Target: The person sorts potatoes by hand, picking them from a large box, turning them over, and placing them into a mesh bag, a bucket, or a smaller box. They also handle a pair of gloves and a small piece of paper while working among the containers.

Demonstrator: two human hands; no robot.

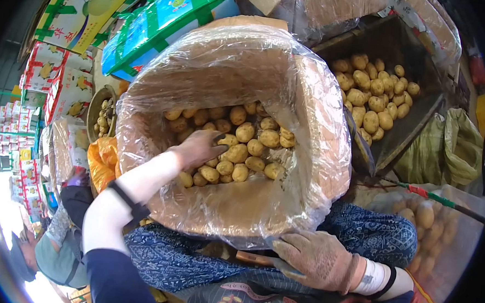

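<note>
A plastic-lined cardboard box (319,150) stands before me with potatoes (237,153) on its bottom. Inside it, my left hand (199,147), gloved, is low over the potatoes at their left side; its dark fingertips are a little apart and touch them, with none seen gripped. My right hand (316,259), in a brown glove, is at the box's near right edge, its fingers bent over the plastic-covered rim. Beside its thumb lies a brown strip (256,258) that looks like wood.
At the upper right a dark, open-sided bin (410,135) holds more potatoes. Near it are a green woven sack (454,146) and a clear bag of potatoes (430,227). A basket (94,111), an orange bag (102,160) and a person (56,257) are at the left.
</note>
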